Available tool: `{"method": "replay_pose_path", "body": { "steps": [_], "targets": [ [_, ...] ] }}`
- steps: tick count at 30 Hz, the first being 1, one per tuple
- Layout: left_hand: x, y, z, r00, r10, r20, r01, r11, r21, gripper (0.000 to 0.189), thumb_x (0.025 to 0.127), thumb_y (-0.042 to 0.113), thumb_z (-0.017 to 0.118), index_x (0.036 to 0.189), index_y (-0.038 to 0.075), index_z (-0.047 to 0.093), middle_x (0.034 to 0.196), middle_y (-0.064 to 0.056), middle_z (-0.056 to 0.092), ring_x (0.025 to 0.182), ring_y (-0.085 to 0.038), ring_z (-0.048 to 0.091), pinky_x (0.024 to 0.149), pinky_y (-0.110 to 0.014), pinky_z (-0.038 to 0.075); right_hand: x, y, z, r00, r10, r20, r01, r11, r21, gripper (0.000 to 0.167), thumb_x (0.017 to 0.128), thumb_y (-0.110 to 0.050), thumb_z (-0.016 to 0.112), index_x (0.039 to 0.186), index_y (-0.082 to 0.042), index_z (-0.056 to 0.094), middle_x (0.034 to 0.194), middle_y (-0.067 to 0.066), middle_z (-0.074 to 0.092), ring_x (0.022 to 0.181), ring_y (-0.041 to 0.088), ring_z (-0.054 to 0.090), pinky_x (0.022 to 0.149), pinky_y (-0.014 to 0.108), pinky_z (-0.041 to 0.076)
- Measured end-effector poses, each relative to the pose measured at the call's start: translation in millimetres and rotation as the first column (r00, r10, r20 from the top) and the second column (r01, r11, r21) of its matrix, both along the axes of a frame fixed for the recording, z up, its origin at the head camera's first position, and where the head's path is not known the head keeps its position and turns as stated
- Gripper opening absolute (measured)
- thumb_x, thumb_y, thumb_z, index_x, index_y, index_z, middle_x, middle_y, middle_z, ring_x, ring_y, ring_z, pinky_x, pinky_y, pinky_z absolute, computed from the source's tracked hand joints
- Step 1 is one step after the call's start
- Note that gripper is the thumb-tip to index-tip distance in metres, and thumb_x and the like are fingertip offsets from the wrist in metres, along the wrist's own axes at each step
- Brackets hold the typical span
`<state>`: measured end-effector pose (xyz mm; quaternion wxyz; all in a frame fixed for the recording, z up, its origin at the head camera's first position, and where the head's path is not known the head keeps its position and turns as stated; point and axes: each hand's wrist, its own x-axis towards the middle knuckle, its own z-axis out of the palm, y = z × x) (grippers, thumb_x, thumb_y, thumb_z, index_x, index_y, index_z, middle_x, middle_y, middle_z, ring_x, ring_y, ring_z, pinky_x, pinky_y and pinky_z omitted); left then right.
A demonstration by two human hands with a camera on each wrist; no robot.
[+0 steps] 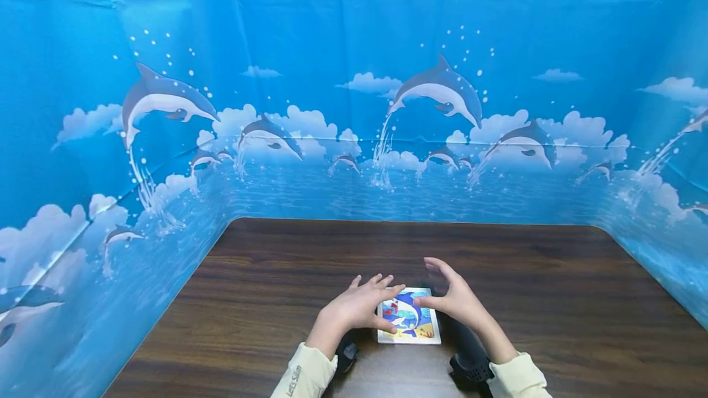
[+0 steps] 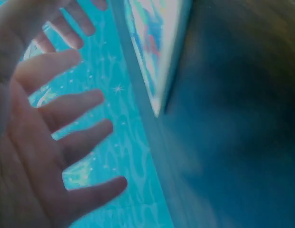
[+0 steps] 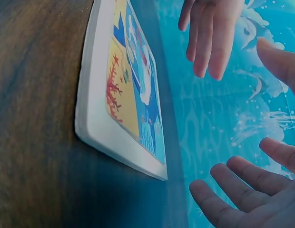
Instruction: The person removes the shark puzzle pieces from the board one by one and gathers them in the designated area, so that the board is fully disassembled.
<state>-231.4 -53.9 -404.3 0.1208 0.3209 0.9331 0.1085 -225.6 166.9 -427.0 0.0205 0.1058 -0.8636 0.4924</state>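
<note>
A square picture board (image 1: pixel 412 326) with a white border lies flat on the table, showing a dolphin, coral and yellow sand. My left hand (image 1: pixel 362 308) hovers at its left side with fingers spread, holding nothing. At its right side my right hand (image 1: pixel 456 298) is held with thumb and fingers apart, also holding nothing. In the left wrist view the left hand (image 2: pixel 38 137) shows its separated fingers, clear of the board's corner (image 2: pixel 157 90). The right wrist view has the right hand (image 3: pixel 252 194) apart from the board's white edge (image 3: pixel 109 137).
The dark wood-grain table (image 1: pixel 265 300) extends around the board. Behind it and at the sides hangs a blue curtain (image 1: pixel 343 35) printed with dolphins and clouds. Black wrist devices (image 1: pixel 472 358) sit under the sleeves.
</note>
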Motion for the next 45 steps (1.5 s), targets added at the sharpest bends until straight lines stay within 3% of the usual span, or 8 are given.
{"method": "replay_pose_path", "body": {
  "steps": [5, 9, 14, 21, 29, 36, 45],
  "targets": [
    [5.2, -18.7, -4.3, 0.995, -0.087, -0.052, 0.084, 0.994, -0.064, 0.061, 0.085, 0.049, 0.061, 0.141, 0.032, 0.042, 0.150, 0.001, 0.037, 0.142, -0.022, 0.030, 0.112, -0.055, 0.024, -2.2, -4.6, -1.8, 0.999, 0.031, 0.028, -0.031, 0.999, -0.018, 0.082, 0.073, -0.024, 0.080, 0.141, -0.005, 0.037, 0.141, 0.023, 0.044, 0.128, 0.044, 0.042, 0.095, 0.056, 0.044],
    [3.1, -25.8, -2.1, 0.980, -0.161, -0.115, 0.148, 0.983, -0.111, 0.054, 0.088, 0.048, 0.058, 0.139, 0.033, 0.046, 0.147, 0.003, 0.042, 0.140, -0.021, 0.034, 0.111, -0.054, 0.027, -2.0, -2.6, 0.4, 0.999, 0.016, 0.041, -0.014, 0.999, -0.040, 0.082, 0.073, -0.022, 0.081, 0.140, -0.007, 0.037, 0.141, 0.023, 0.043, 0.127, 0.044, 0.044, 0.095, 0.055, 0.045],
    [-2.1, -25.0, -1.7, 0.967, -0.230, -0.112, 0.211, 0.964, -0.159, 0.053, 0.091, 0.048, 0.054, 0.141, 0.035, 0.042, 0.147, 0.004, 0.041, 0.140, -0.018, 0.033, 0.112, -0.052, 0.027, -2.2, 2.8, 1.2, 0.999, 0.018, 0.035, -0.017, 1.000, -0.019, 0.080, 0.074, -0.021, 0.080, 0.140, -0.005, 0.037, 0.140, 0.025, 0.043, 0.125, 0.044, 0.045, 0.094, 0.055, 0.045],
    [-5.1, -24.6, -7.2, 0.930, -0.341, -0.139, 0.305, 0.925, -0.227, 0.052, 0.093, 0.047, 0.050, 0.142, 0.035, 0.039, 0.147, 0.006, 0.042, 0.139, -0.018, 0.036, 0.111, -0.051, 0.030, -2.0, 5.6, -0.7, 0.999, 0.023, 0.038, -0.021, 0.999, -0.032, 0.082, 0.072, -0.021, 0.081, 0.139, -0.005, 0.038, 0.139, 0.025, 0.044, 0.125, 0.043, 0.046, 0.095, 0.054, 0.046],
    [-6.3, -24.9, -9.6, 0.909, -0.385, -0.159, 0.340, 0.907, -0.250, 0.048, 0.094, 0.047, 0.048, 0.141, 0.035, 0.042, 0.148, 0.006, 0.040, 0.138, -0.018, 0.037, 0.109, -0.051, 0.032, -3.8, 6.7, -0.3, 0.998, 0.058, 0.015, -0.058, 0.998, -0.018, 0.077, 0.073, -0.019, 0.080, 0.137, -0.002, 0.040, 0.137, 0.027, 0.045, 0.123, 0.044, 0.047, 0.093, 0.054, 0.047],
    [-6.4, -21.9, -10.7, 0.881, -0.430, -0.198, 0.362, 0.882, -0.302, 0.048, 0.094, 0.048, 0.047, 0.141, 0.037, 0.041, 0.147, 0.005, 0.041, 0.137, -0.016, 0.038, 0.108, -0.049, 0.035, -3.2, 7.8, -4.0, 0.998, 0.057, 0.011, -0.057, 0.998, -0.016, 0.074, 0.072, -0.014, 0.081, 0.135, -0.001, 0.043, 0.135, 0.026, 0.048, 0.123, 0.042, 0.047, 0.095, 0.053, 0.046],
    [-5.4, -22.8, -13.2, 0.871, -0.447, -0.205, 0.371, 0.871, -0.323, 0.048, 0.095, 0.048, 0.045, 0.142, 0.036, 0.039, 0.149, 0.004, 0.039, 0.137, -0.016, 0.038, 0.108, -0.046, 0.037, -2.2, 9.6, -8.0, 0.995, 0.098, -0.018, -0.098, 0.995, -0.003, 0.070, 0.072, -0.012, 0.080, 0.131, 0.002, 0.045, 0.127, 0.027, 0.053, 0.116, 0.043, 0.053, 0.089, 0.053, 0.050]
  ]
}}
